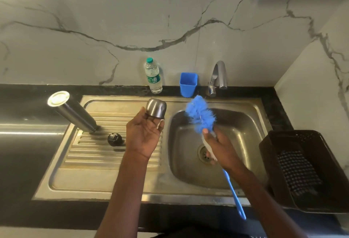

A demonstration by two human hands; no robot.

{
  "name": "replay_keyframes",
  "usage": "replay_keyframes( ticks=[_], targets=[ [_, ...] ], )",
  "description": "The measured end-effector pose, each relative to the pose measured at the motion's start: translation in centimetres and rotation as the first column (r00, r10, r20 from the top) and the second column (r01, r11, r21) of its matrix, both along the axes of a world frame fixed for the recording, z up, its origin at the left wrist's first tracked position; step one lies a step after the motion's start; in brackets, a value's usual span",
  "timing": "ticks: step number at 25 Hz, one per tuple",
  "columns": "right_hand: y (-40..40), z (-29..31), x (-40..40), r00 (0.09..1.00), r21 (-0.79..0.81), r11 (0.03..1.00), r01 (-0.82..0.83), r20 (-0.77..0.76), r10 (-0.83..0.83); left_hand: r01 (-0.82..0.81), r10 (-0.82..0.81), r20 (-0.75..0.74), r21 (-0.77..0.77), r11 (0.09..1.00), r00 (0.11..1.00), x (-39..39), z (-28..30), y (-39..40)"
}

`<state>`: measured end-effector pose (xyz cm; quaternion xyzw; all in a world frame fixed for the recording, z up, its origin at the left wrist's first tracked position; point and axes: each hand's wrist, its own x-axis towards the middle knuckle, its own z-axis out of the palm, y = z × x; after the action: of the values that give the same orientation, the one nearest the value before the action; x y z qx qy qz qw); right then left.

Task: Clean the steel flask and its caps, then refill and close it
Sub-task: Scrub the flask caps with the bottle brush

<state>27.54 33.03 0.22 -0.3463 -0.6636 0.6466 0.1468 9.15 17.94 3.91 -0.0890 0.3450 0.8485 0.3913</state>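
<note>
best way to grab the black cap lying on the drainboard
Judging by its pose, take the black cap from above, fingers pinching its round sides. It sits low on the ridged drainboard, apart from the upturned flask, so its rim is free all round.

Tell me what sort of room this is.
Most likely a home kitchen: a steel sink with a ribbed drainboard is set into a dark counter, with a tap against the marble-look wall.
</note>
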Motion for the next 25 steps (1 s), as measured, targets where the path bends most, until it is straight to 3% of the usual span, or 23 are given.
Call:
replay_keyframes(
  ticks=[2, 4, 7, 9, 10, 12, 16, 19, 21, 25],
  targets=[
    [-0.5, 1.1, -0.2, 0.996, 0.125, 0.992, -0.025, -0.081, 0.035, 0.034, -0.034, 0.026, -0.022, 0.999, 0.999, 0.7, 0.1, 0.5],
    [-0.7, 1.6, 0.2, 0.996, 0.341, 0.939, -0.050, -0.055, 0.073, 0.041, -0.038, 0.053, -0.048, 0.998, 0.998, 1.1, 0.2, 1.0],
    [-1.1, 1.2, 0.8, 0.992, 0.611, 0.787, -0.085, -0.025, 0.127, 0.039, -0.035, 0.101, -0.043, 0.998, 0.994, 1.6, 0.3, 1.1],
    [-0.8, 0.4, 0.6, 0.986, 0.728, 0.667, -0.159, 0.084, 0.144, 0.066, -0.059, 0.130, -0.050, 0.997, 0.990, 1.6, 0.5, 1.2],
    [-0.3, -0.4, 0.5, 0.984, 0.721, 0.670, -0.177, 0.149, 0.100, 0.073, -0.064, 0.142, -0.056, 0.996, 0.988, 1.7, 0.7, 1.2],
    [0.6, -1.4, 0.5, 0.972, 0.616, 0.779, -0.117, 0.233, -0.038, 0.086, -0.074, 0.158, -0.074, 0.994, 0.985, 1.8, 1.2, 1.4],
    [1.2, -1.9, 1.2, 0.971, 0.514, 0.856, 0.052, 0.173, -0.162, 0.096, -0.079, 0.156, -0.106, 0.990, 0.985, 2.3, 2.1, 1.6],
    [0.8, 0.0, 1.2, 0.978, 0.460, 0.884, 0.081, 0.135, -0.160, 0.099, -0.072, 0.173, -0.155, 0.983, 0.982, 2.6, 1.9, 1.9],
    [0.2, 2.0, 0.6, 0.991, 0.360, 0.927, 0.104, 0.043, -0.128, 0.108, -0.073, 0.177, -0.195, 0.975, 0.981, 2.7, 1.7, 2.2],
    [-0.4, 5.2, -1.2, 0.972, -0.013, 0.991, 0.130, -0.194, -0.130, 0.111, -0.076, 0.156, -0.230, 0.967, 0.985, 3.0, 1.7, 2.5]
  ],
)
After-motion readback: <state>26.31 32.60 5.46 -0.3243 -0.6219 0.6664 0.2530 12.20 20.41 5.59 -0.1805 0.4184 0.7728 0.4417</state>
